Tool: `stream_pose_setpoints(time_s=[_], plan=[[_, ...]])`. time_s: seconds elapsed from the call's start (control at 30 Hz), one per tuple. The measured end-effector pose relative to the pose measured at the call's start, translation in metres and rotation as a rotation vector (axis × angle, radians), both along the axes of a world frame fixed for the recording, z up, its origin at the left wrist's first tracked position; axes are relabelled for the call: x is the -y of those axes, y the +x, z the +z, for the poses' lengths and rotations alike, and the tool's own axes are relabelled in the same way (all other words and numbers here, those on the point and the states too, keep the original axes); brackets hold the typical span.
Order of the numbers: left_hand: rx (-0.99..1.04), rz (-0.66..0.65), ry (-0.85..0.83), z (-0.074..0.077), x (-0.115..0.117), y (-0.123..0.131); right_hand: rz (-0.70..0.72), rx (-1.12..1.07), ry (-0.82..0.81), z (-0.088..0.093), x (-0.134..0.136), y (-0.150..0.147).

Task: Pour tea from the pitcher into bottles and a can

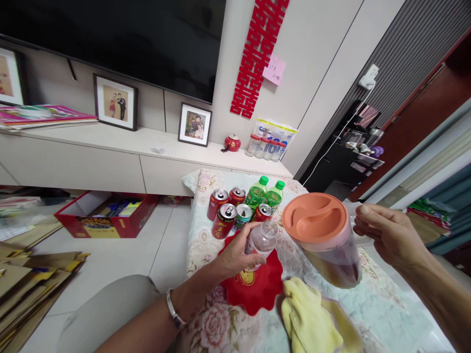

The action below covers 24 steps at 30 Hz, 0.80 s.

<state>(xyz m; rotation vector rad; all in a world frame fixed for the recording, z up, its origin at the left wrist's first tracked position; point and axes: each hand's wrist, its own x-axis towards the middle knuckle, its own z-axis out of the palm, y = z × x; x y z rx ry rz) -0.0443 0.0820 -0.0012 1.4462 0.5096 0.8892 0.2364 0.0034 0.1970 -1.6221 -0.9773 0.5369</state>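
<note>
My left hand (241, 252) is wrapped round a clear open-topped bottle (265, 238), held upright over a red scalloped tray (253, 294). By its handle my right hand (386, 233) grips a clear pitcher (331, 264) with an orange lid (314, 215). The pitcher is tilted toward the bottle, with dark liquid inside, and I see no stream between them. Behind the bottle stand several red drink cans (223, 220), a teal can (243, 215) and two green-capped bottles (262, 191). A yellow cloth (309, 318) lies in front of the pitcher.
A floral tablecloth (209, 318) covers the table. Beyond it, a white cabinet (154, 147) carries picture frames, a red pot (232, 143) and small red-lidded jars (267, 148). On the floor at left are a red box (106, 228) and flattened cardboard (33, 284).
</note>
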Motion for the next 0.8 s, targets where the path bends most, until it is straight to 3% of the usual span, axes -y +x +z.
stream_pose_setpoints(time_s=[0.8], plan=[[-0.014,-0.003,-0.002,0.0026,0.0007,0.0002,0.022,0.008,-0.004,0.0009,0.0008,0.001]])
